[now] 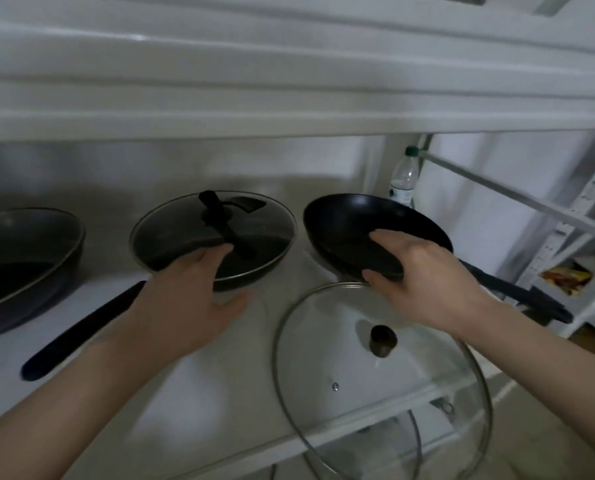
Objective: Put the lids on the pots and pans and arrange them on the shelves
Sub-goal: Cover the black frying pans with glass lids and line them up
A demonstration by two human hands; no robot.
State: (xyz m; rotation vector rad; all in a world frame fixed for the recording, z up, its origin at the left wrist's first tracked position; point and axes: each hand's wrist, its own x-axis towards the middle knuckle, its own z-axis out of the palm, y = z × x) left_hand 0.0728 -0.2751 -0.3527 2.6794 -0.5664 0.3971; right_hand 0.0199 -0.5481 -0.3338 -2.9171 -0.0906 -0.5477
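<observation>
On the white shelf (192,386) stand three black pans. The middle pan (251,271) wears a glass lid (192,230) with a black handle; its long handle (81,330) points toward me. My left hand (188,299) rests on this pan's near rim, fingers on the lid. At the right, an uncovered black frying pan (354,220) is tilted; my right hand (424,282) grips its near rim, thumb under, fingers inside. A loose glass lid (323,344) with a dark knob (382,339) lies flat in front of it. A third, larger pan (22,258) sits at the left.
Another white shelf board (289,109) hangs low overhead. A clear plastic bottle (405,178) with a green cap stands behind the right pan. A white metal rack (566,220) rises at the right. Another glass lid (393,445) shows on the shelf below.
</observation>
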